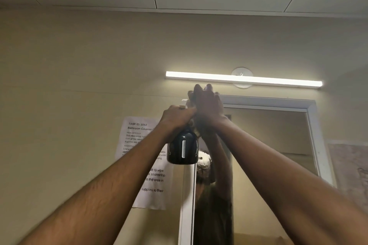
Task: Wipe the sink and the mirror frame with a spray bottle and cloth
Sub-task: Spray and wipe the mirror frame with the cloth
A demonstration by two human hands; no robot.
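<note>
Both arms reach up toward the top left corner of the mirror frame (266, 101). The left hand (177, 116) is curled round the neck of a dark spray bottle (182, 148), gripping it near the trigger so that the bottle's round body hangs below the fist, upright or nearly so. The right hand (207, 105) is raised just beside it, fingers straight and pointing upward, the palm turned toward the frame's corner. That hand is blurred, and something grey, probably the cloth (191, 99), shows at its left edge and beneath the palm; whether the fingers press it flat or pinch it cannot be told. The two hands touch or nearly touch above the bottle.

The white frame runs down below the bottle and across to the right. In the mirror glass (268, 141) the person's raised arms are reflected. A lit strip light (244, 79) is mounted on the wall just above the hands, and a printed paper sheet (147, 165) hangs on the wall left of the mirror, partly behind the left forearm.
</note>
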